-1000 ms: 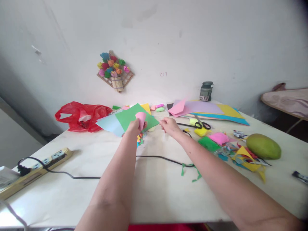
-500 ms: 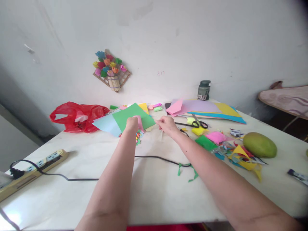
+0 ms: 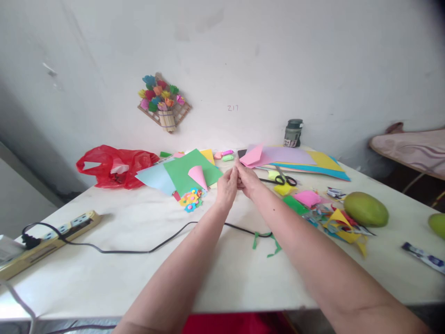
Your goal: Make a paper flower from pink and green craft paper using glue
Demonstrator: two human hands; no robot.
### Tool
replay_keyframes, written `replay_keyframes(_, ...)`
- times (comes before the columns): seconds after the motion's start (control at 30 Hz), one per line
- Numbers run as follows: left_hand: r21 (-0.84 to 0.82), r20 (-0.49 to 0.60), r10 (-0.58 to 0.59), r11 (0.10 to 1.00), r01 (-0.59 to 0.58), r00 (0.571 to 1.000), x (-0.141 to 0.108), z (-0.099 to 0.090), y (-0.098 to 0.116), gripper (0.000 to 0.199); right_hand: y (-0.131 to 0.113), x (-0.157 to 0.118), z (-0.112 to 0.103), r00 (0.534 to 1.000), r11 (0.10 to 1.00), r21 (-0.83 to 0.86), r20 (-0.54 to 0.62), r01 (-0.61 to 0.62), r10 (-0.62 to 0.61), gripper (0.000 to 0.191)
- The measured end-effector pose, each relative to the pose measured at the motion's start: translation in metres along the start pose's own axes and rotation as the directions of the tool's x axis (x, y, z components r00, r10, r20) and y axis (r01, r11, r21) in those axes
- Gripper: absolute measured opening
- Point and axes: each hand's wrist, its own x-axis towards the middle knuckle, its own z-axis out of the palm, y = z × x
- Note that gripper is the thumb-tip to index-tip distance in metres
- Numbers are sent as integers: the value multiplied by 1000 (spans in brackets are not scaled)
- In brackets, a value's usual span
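My left hand (image 3: pixel 227 186) and my right hand (image 3: pixel 246 178) meet over the middle of the table, fingers pressed together. Whatever lies between the fingertips is too small or hidden to name. Left of them a pink paper cone (image 3: pixel 198 177) rests on a green sheet (image 3: pixel 181 170), with a light blue sheet (image 3: pixel 155 178) partly beneath. Small colourful flower and star cut-outs (image 3: pixel 190 199) lie just in front of the cone. Black scissors (image 3: pixel 285 180) are to the right of my right hand, near a folded pink paper (image 3: pixel 253 157).
A red plastic bag (image 3: pixel 135 167) and a power strip (image 3: pixel 78 227) are at the left; a black cable (image 3: pixel 149 251) crosses the table (image 3: pixel 114 287). Scraps (image 3: pixel 342 225), a mango (image 3: pixel 365 209), a tube (image 3: pixel 422 256) and a bottle (image 3: pixel 293 133) are on the right.
My left hand has moved right from the pink cone to my right hand, leaving the cone on the green sheet and uncovering the cut-outs. The view has shifted slightly.
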Motion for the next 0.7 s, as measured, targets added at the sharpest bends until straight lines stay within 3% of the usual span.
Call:
replay_keyframes(0.1,-75,21,20,997,-18,1000,-1,-1,3,35,-1,1,-4,995,997,12,73,-73,72,55)
replay_keyframes(0.3,-397,-58,-70,917,41,996,-1,1,11,25,-5,-3,2,958,992,33,268,-119,105,57)
replay_keyframes(0.43,-453,-158,-132,890,46,979,-6,6,13,27,-5,-6,9,985,995,-3,140,-99,99,54)
replay_keyframes(0.53,-470,-166,-158,880,63,973,-6,6,11,28,-2,-6,12,1000,993,-115,-7,8,-9,52)
replay_keyframes(0.63,-508,-170,-196,857,85,966,-4,4,8,30,0,-6,12,996,980,-182,-33,79,-87,51)
replay_keyframes(0.7,-539,-153,-228,835,112,961,-1,3,7,32,2,-5,11,999,984,-171,5,51,-51,52)
